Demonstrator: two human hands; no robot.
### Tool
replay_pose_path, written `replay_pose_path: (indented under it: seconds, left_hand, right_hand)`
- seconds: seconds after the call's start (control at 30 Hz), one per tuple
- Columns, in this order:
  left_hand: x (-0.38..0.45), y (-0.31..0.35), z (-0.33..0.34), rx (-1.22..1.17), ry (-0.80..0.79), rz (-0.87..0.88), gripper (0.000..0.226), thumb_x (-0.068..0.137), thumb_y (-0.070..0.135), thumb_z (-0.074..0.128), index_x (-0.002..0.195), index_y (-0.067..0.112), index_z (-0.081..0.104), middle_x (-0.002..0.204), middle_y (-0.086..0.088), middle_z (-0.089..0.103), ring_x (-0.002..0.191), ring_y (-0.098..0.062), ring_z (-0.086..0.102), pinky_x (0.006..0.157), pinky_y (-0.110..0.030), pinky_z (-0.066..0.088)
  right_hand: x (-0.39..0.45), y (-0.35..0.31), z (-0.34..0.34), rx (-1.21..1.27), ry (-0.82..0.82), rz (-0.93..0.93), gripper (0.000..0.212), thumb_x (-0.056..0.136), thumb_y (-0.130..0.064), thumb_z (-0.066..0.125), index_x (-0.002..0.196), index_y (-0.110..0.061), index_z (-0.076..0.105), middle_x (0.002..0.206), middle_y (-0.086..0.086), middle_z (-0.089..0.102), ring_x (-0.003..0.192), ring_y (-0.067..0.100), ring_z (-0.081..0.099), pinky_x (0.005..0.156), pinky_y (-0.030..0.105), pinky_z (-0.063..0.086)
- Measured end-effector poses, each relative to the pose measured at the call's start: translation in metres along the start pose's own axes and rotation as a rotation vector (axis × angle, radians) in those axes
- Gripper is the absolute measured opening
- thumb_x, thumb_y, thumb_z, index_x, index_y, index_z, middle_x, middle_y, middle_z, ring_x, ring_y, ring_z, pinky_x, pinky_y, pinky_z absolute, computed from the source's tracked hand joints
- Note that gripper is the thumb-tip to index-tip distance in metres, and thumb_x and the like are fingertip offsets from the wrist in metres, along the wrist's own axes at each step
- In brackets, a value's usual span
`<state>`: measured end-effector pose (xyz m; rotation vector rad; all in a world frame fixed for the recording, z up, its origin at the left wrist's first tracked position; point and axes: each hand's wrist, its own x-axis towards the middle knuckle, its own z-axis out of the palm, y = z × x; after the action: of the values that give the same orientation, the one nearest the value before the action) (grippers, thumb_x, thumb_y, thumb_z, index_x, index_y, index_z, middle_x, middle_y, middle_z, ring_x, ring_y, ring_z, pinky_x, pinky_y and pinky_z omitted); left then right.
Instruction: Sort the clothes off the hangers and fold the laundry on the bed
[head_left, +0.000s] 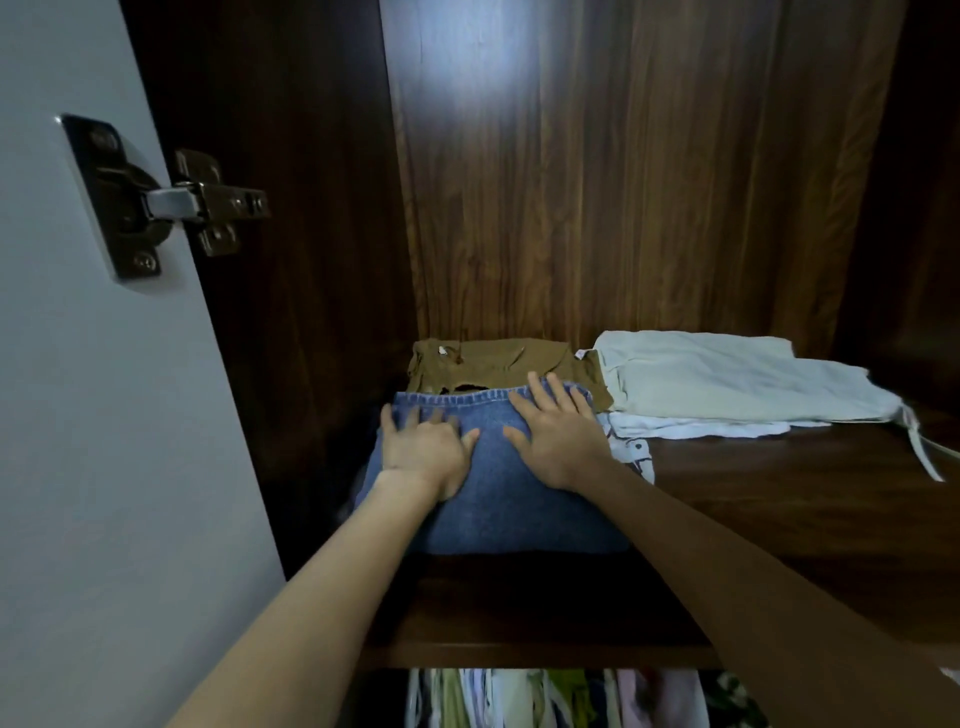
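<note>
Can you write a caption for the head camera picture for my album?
Both hands, left and right, press flat on folded blue jeans on a wardrobe shelf.

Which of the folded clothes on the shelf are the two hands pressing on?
The blue denim piece at the front left, not the brown garment behind it or the pale stack beside it.

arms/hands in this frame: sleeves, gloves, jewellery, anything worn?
Nothing worn that shows. Left hand and right hand are bare: no gloves, and no rings visible. Both forearms are bare to the frame edge, with no sleeve, watch or bracelet in view.
</note>
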<state>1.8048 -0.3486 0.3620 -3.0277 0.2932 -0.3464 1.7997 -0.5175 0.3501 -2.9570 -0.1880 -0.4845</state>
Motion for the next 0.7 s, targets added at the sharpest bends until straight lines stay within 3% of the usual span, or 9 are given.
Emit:
replay_pose_path:
  seconds: [0.1,0.23,0.33,0.43,0.5,0.7]
  left_hand:
    - [0.002,-0.021,0.007,-0.288,-0.259,-0.091,0.077,0.092,0.072,0.011,0.155,0.029,0.005,0.162,0.003,-0.002,0.149,-0.027,-0.005,0.119,-0.046,-0.002]
    - [0.011,-0.017,-0.003,-0.340,-0.398,-0.151,0.075,0.093,0.070,0.015,0.155,0.029,0.006,0.162,0.003,-0.004,0.148,-0.034,-0.006,0.118,-0.045,0.001]
    - [0.016,-0.001,-0.004,-0.179,-0.361,-0.191,0.083,0.091,0.072,0.008,0.155,0.019,0.012,0.162,-0.009,0.004,0.148,-0.033,-0.001,0.119,-0.045,0.003]
    - [0.013,0.007,0.015,-0.248,-0.290,-0.168,0.089,0.086,0.078,0.006,0.155,0.022,-0.003,0.161,-0.010,-0.009,0.148,-0.030,-0.009,0.120,-0.046,0.000]
    - [0.013,0.005,0.022,-0.279,-0.294,-0.158,0.088,0.085,0.080,0.008,0.154,0.027,-0.006,0.161,-0.008,-0.013,0.148,-0.029,-0.010,0.120,-0.045,-0.001]
    - [0.003,0.009,0.019,-0.296,-0.262,-0.210,0.087,0.085,0.080,0.010,0.154,0.028,-0.002,0.162,-0.008,-0.007,0.149,-0.028,-0.004,0.120,-0.044,0.002]
  right_hand:
    - [0.011,0.008,0.006,-0.056,-0.199,0.024,0.062,0.099,-0.057,0.015,0.154,-0.029,0.005,0.161,0.009,-0.006,0.148,0.026,-0.008,0.118,0.043,-0.005]
    - [0.014,0.006,0.004,-0.039,-0.271,0.070,0.066,0.097,-0.062,0.016,0.154,-0.030,0.006,0.161,0.011,-0.004,0.148,0.029,-0.006,0.118,0.045,-0.001]
    - [0.004,0.013,-0.001,0.077,-0.223,0.026,0.064,0.098,-0.059,0.025,0.153,-0.027,0.018,0.161,0.008,0.005,0.148,0.026,0.001,0.118,0.039,0.003]
    - [-0.009,0.028,0.001,0.302,-0.074,0.000,0.053,0.101,-0.044,0.035,0.149,-0.023,0.031,0.161,0.004,0.010,0.148,0.019,0.004,0.118,0.033,0.005]
    - [-0.015,0.033,0.006,0.296,-0.025,0.034,0.054,0.101,-0.041,0.036,0.151,-0.019,0.027,0.161,0.006,0.004,0.148,0.020,0.001,0.119,0.034,0.005]
    - [-0.010,0.038,-0.001,0.249,-0.227,0.029,0.062,0.101,-0.044,0.032,0.154,-0.018,0.013,0.161,0.005,-0.004,0.148,0.020,-0.006,0.117,0.033,0.002]
